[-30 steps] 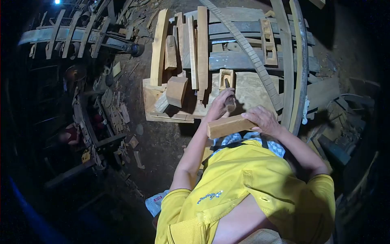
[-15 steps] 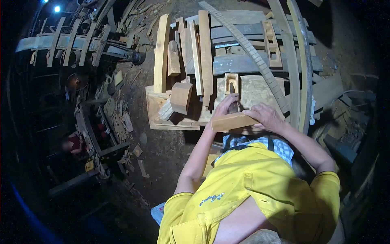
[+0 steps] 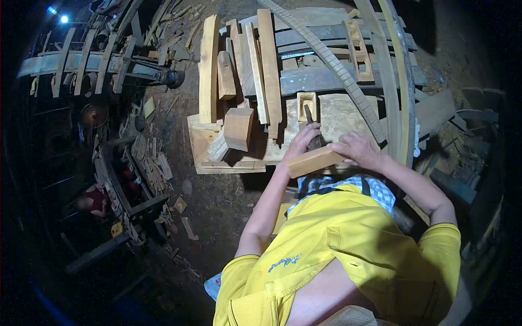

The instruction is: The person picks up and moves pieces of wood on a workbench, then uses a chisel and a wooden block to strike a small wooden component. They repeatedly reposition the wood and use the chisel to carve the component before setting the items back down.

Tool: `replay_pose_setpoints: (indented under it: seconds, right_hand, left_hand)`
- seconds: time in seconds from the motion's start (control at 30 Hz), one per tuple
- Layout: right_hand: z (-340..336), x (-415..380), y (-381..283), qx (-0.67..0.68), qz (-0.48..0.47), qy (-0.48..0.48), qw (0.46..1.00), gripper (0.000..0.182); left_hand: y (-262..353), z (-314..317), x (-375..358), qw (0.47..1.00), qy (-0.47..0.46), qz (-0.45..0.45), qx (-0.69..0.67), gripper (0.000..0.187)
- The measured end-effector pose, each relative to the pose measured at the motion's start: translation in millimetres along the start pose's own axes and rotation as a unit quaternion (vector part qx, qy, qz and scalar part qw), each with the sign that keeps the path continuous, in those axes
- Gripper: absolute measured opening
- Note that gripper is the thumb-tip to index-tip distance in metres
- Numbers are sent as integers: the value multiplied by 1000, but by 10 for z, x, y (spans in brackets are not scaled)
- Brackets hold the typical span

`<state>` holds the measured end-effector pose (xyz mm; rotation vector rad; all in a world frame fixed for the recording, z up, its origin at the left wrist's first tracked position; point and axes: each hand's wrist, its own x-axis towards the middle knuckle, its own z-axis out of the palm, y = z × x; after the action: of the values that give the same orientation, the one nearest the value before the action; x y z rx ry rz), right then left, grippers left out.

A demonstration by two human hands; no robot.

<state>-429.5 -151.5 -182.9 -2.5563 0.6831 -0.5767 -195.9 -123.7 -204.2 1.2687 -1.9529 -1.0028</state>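
My left hand (image 3: 303, 140) is closed around a dark chisel (image 3: 308, 114), whose tip reaches into the hollow of a small wooden block (image 3: 307, 98) lying on the work board (image 3: 340, 117). Close to my body, my right hand (image 3: 359, 150) grips one end of a thick, rectangular piece of wood (image 3: 315, 162). The free end of that piece extends left, over my left wrist, partly hiding it. Whether it touches the chisel's handle end cannot be made out.
Left of the hollowed block stand long planks (image 3: 209, 70) and a chunky wood block (image 3: 238, 127). A curved, notched strip (image 3: 337, 65) crosses the bench on the right, beside a slotted piece (image 3: 359, 51). Another person (image 3: 97, 201) is at the far left among timber frames.
The piece of wood in my right hand has tilted, its right end rising and its left end dropping a little. My left hand stays on the chisel. The whole view has shifted slightly.
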Motion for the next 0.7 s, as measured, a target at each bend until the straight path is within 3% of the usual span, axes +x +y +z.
replay_pose_setpoints:
  seconds: [0.03,0.13,0.17,0.27,0.4,0.57,0.7]
  right_hand:
    - [-15,34,-58,3,1,1,1000,54]
    - [-125,52,-123,36,-128,46,990,50]
    - [-66,25,-56,33,-128,47,990,50]
    - [57,-30,8,5,-12,-71,997,64]
    - [5,-71,-160,43,-37,-34,998,76]
    - [34,-185,-134,54,-27,-54,997,66]
    - [16,-213,-132,49,-20,-50,997,63]
  left_hand:
    - [-17,-13,-11,1000,-2,-2,1,39]
    - [-134,58,-19,999,-17,23,36,35]
    - [-157,91,-47,999,-17,26,36,35]
    - [-72,67,-122,999,-38,-1,39,36]
    - [74,57,-184,997,-67,8,46,45]
    - [10,48,-216,998,-60,-21,27,47]
    - [10,14,-205,996,-62,9,66,41]
